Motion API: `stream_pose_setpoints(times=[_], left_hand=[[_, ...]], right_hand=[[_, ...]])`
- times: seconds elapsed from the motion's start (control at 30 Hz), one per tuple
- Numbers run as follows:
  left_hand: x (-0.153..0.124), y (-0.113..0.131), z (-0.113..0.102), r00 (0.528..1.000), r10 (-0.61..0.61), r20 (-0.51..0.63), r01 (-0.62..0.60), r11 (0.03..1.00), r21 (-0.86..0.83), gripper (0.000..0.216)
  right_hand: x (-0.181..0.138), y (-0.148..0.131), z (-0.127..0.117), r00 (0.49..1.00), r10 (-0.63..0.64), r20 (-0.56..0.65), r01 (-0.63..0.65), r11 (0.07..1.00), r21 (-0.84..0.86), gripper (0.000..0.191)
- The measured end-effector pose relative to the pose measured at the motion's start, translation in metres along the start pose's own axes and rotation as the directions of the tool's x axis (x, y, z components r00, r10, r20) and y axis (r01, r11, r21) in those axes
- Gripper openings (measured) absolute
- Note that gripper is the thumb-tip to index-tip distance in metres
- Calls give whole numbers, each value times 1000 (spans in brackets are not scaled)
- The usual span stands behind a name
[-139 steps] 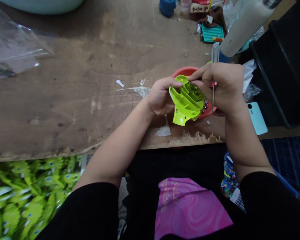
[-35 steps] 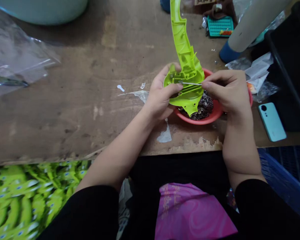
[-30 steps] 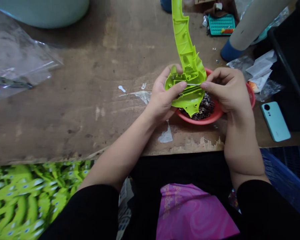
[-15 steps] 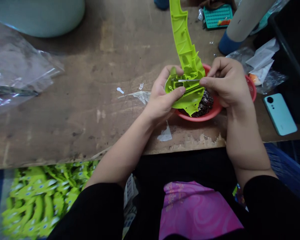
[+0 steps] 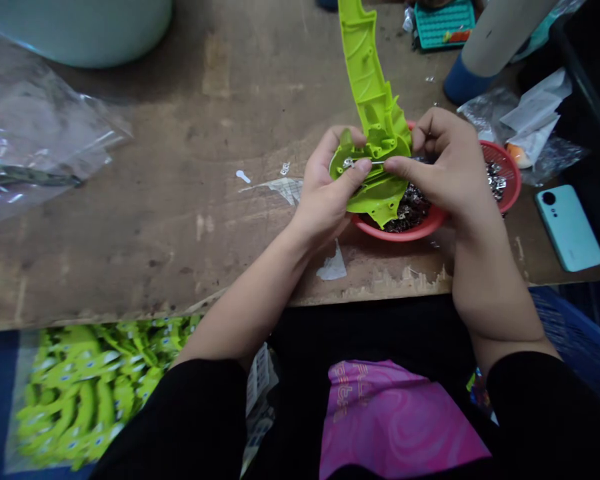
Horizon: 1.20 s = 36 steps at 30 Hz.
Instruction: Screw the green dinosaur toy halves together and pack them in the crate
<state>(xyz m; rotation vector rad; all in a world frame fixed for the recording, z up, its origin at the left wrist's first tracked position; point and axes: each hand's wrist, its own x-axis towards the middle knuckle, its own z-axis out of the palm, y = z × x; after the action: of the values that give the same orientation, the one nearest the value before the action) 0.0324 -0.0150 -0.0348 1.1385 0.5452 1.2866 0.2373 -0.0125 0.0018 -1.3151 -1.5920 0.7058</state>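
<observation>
My left hand grips the round lower end of a lime green plastic shell, whose long curved part stands up and away from me. My right hand is closed in a pinch on a thin metal tool laid across the shell's inner ribs, its tip next to my left thumb. Both hands hover over a red bowl of small dark metal parts on the worn wooden table.
A pale blue phone lies right of the bowl. Crumpled clear bags and a white cylinder with a blue base sit behind it. A clear plastic bag lies far left. A bag of several green parts sits below the table edge.
The shell went from lying flat in my hands to standing upright. Over the last second my right hand slid left along the tool toward my left thumb, exposing more of the bowl.
</observation>
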Motion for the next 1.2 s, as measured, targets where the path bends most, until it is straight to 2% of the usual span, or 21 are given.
stream_pose_setpoints(times=[0.07,0.13,0.2,0.27,0.33,0.43,0.53,0.67,0.77,0.87,0.93,1.0,1.07,1.1,1.13,1.2], left_hand=[[0,2,-1,998,-45,34,47,998,-46,55],[0,5,-1,993,-98,70,104,991,-82,55],[-2,8,-1,985,-140,98,150,983,-108,55],[-4,9,1,981,-162,102,172,980,-97,52],[-7,9,5,980,-185,80,189,980,-56,45],[-11,8,11,974,-217,60,219,975,-30,40],[-14,7,14,971,-233,60,236,971,-48,41],[-14,7,17,976,-216,37,218,974,-58,37],[-14,7,19,973,-230,11,230,973,-27,33],[-12,8,21,971,-238,-6,238,971,-20,30],[-11,10,21,970,-241,0,241,970,-29,29],[-10,11,19,972,-234,12,234,972,-23,28],[-9,12,19,977,-212,11,212,977,14,28],[-9,11,19,981,-192,5,192,981,37,29],[-9,10,19,986,-168,-4,168,984,58,29],[-9,8,21,991,-129,-26,131,987,89,27]], right_hand=[[1,-5,-3,995,-95,-33,91,988,-126,64],[1,-10,-3,968,-204,-148,176,967,-183,75],[-1,-15,0,921,-267,-282,237,962,-136,80],[-7,-23,5,896,-307,-321,309,950,-46,80],[-15,-31,10,922,-309,-234,318,948,-1,75],[-28,-39,14,969,-230,-88,219,968,-119,62],[-33,-37,17,977,-196,-83,168,950,-264,56],[-32,-34,20,974,-218,-68,184,926,-331,53],[-29,-39,23,968,-250,6,234,900,-368,48],[-28,-45,27,981,-181,72,195,906,-376,48],[-29,-45,28,979,-201,36,202,928,-313,50],[-30,-43,29,955,-277,-109,261,955,-139,48],[-32,-42,28,909,-316,-270,334,942,22,43],[-32,-42,28,899,-319,-299,351,935,57,39],[-33,-43,27,901,-325,-289,353,934,52,36],[-33,-46,26,928,-328,-178,327,944,-38,34]])
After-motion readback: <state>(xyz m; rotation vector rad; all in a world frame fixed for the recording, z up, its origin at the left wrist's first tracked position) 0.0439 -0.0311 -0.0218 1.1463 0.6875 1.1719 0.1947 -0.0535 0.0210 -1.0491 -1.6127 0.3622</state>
